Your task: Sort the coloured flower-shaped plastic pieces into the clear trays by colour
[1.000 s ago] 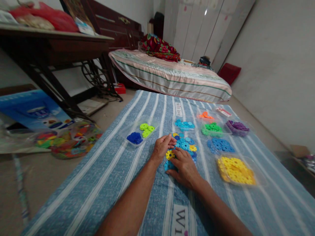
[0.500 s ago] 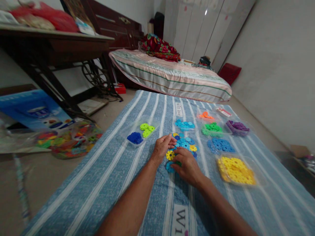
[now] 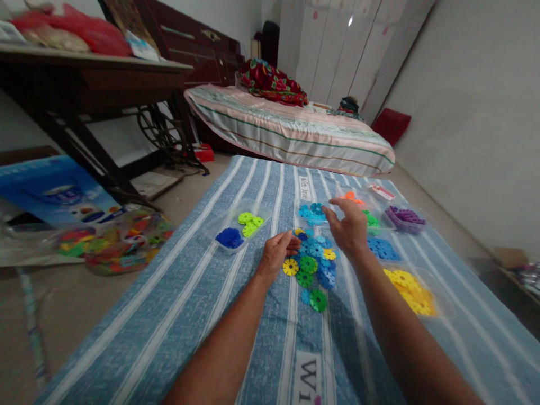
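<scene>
My left hand (image 3: pixel 277 251) rests on the cloth at the left edge of a loose pile of flower-shaped plastic discs (image 3: pixel 313 247), its fingers loosely curved, with nothing visible in them. Blue, green and yellow discs make up the pile. A yellow disc (image 3: pixel 290 266) lies just below my left fingertips, and a green disc (image 3: pixel 318 300) is at the near end. Over the far boxes, my right hand (image 3: pixel 349 225) has thumb and forefinger apart. Just left of its thumb, a blue disc (image 3: pixel 317 209) sits atop the light blue discs (image 3: pixel 304 212) in a clear box.
On the left stands a clear tray (image 3: pixel 241 247) of dark blue and lime discs. Boxes of purple (image 3: pixel 405 218), blue (image 3: pixel 383 248) and yellow discs (image 3: pixel 411 292) stand at right, with orange pieces (image 3: pixel 353 197) behind. A striped cloth (image 3: pixel 177 315) lies underneath.
My right hand has moved from the near end of the pile up to the light blue box. The blue disc by its fingers has left the cloth; green discs are uncovered. My left hand stays put.
</scene>
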The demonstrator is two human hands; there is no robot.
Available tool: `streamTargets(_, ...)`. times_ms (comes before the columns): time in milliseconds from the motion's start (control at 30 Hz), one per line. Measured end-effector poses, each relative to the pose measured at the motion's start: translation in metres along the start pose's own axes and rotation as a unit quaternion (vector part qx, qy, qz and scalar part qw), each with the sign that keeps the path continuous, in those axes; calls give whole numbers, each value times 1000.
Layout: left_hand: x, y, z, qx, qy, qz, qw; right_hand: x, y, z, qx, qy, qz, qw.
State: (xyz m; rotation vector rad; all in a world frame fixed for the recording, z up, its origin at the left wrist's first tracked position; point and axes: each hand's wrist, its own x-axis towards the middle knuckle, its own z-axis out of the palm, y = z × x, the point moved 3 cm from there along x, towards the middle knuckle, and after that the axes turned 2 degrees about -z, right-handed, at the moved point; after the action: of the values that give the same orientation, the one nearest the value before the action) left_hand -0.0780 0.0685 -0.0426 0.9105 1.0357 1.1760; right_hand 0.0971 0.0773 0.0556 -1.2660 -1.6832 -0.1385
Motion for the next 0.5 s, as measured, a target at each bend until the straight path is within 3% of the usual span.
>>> streamTargets(67, 0, 1, 0, -2, -2, -1, 1000, -2, 4, -2, -27, 7, -11, 1000)
streamTargets(267, 1, 1, 1, 0, 0, -1, 1000, -65, 1, 13, -15, -178, -61, 982)
streamTargets(500, -1, 2, 2, 6, -4, -2, 1000, -97, -3, 23, -41, -271, -69, 959)
